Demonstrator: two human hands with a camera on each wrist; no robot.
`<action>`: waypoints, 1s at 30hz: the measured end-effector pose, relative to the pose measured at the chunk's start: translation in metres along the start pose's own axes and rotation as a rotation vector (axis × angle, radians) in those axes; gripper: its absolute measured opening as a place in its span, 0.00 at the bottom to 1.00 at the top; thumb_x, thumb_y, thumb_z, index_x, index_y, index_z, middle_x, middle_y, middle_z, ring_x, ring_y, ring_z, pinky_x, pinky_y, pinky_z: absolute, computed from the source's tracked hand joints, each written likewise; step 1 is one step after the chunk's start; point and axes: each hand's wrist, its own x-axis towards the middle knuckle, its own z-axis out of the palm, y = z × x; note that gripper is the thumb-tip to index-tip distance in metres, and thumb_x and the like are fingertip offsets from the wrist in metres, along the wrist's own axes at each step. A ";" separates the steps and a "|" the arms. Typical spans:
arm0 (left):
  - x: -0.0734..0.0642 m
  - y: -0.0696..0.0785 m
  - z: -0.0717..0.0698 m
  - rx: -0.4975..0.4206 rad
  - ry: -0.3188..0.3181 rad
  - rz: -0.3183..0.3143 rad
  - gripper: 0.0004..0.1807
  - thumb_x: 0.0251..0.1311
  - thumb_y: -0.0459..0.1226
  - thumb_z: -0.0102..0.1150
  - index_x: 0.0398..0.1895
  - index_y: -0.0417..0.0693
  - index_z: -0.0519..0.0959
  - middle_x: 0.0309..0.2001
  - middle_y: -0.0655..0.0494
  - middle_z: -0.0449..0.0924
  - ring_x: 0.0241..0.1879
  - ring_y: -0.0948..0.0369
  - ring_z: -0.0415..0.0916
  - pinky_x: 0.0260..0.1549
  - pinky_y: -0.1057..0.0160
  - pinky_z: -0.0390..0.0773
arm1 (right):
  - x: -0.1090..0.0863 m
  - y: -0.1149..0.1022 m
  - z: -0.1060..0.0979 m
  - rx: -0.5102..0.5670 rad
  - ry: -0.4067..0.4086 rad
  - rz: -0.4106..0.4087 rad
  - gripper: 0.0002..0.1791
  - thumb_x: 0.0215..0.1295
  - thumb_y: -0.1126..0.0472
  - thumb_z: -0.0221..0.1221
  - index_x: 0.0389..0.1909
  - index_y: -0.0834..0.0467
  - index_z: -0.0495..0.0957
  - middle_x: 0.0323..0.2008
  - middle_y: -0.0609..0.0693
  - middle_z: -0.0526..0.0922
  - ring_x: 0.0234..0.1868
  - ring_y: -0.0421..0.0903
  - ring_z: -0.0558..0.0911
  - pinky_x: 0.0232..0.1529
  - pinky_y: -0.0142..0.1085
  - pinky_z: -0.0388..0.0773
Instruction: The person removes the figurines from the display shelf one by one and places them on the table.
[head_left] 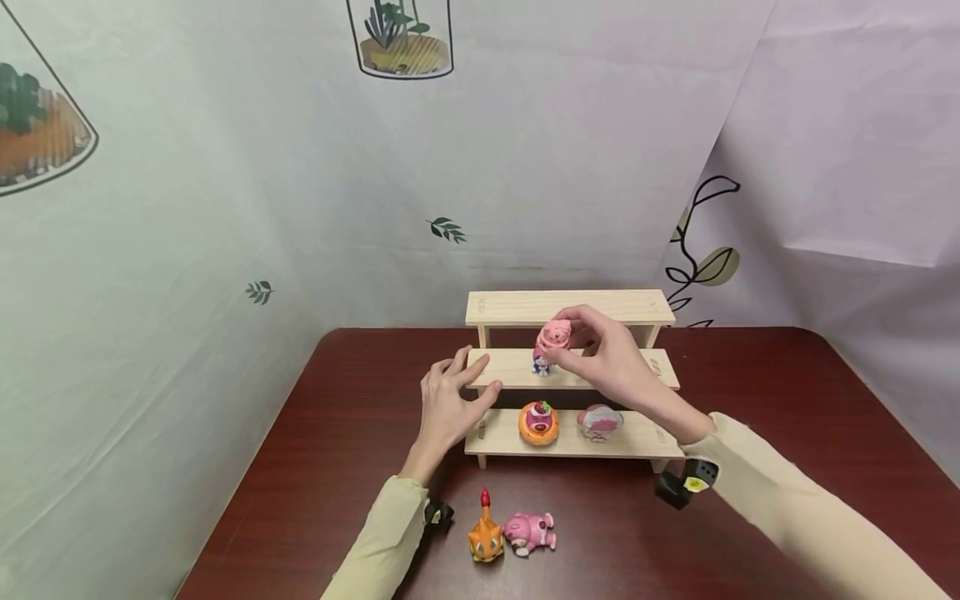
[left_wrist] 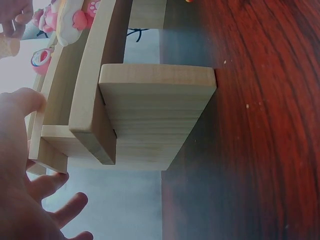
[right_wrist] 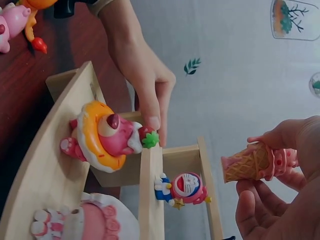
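Observation:
My right hand [head_left: 611,354] holds a pink figurine with an ice-cream-cone base [right_wrist: 247,162] between thumb and fingers, above the middle board of a three-step wooden display shelf [head_left: 502,367]. On that board, just beneath it, stands a small blue and pink figurine [right_wrist: 187,187]. At the board's left end, my left hand [head_left: 450,404] grips the edge with thumb and fingers. The bottom step carries a pink bear in an orange donut ring [head_left: 538,423] and a pink-and-white figurine [head_left: 600,422].
On the dark red table [head_left: 337,433], an orange figurine with a red-tipped tail [head_left: 486,537] and a pink bear figurine [head_left: 529,533] lie side by side in front of the shelf. A pale printed cloth [head_left: 337,208] hangs behind the table.

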 end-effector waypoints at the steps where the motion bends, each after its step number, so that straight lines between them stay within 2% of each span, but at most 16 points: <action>1: 0.000 0.000 0.000 0.002 0.000 0.002 0.27 0.57 0.50 0.66 0.58 0.49 0.84 0.64 0.43 0.74 0.57 0.39 0.68 0.57 0.32 0.57 | -0.002 -0.001 0.000 0.003 0.000 0.003 0.21 0.59 0.63 0.71 0.52 0.59 0.78 0.40 0.51 0.82 0.36 0.48 0.82 0.33 0.38 0.77; 16: 0.000 0.000 0.000 0.005 -0.003 -0.002 0.27 0.57 0.50 0.66 0.58 0.49 0.84 0.64 0.43 0.74 0.57 0.39 0.68 0.57 0.32 0.56 | -0.035 -0.003 0.001 0.013 -0.005 0.027 0.19 0.59 0.61 0.71 0.50 0.56 0.79 0.38 0.48 0.83 0.35 0.45 0.81 0.35 0.35 0.78; 24: 0.000 0.000 0.001 -0.002 -0.001 0.001 0.27 0.57 0.50 0.66 0.58 0.49 0.84 0.64 0.42 0.74 0.57 0.39 0.68 0.57 0.31 0.56 | -0.051 -0.001 0.006 0.048 -0.023 0.002 0.19 0.58 0.65 0.71 0.50 0.59 0.79 0.36 0.49 0.81 0.31 0.44 0.80 0.31 0.34 0.78; 30: 0.000 0.000 0.000 -0.013 0.003 -0.003 0.27 0.57 0.50 0.66 0.58 0.49 0.84 0.64 0.42 0.74 0.58 0.39 0.68 0.57 0.32 0.56 | -0.062 -0.001 0.009 0.027 -0.007 -0.038 0.18 0.56 0.66 0.72 0.48 0.57 0.80 0.36 0.45 0.80 0.34 0.43 0.80 0.31 0.33 0.77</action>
